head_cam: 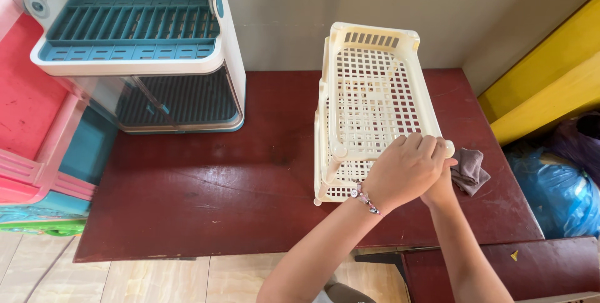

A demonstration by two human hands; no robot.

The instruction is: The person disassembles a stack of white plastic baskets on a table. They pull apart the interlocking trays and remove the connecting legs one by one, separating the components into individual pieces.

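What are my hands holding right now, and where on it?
The left hand grips the cream rack at its near top-right corner; the right hand, mostly hidden beneath, holds a grey-brown cloth.

Home kitchen, dish drainer (134, 59) (lidded), tiled floor (187, 278)

Two-tier rack (369, 97) sitting on table (206, 190) toward its right edge, cloth (470, 170) lying just right of it, dish drainer (134, 53) standing at back-left corner.
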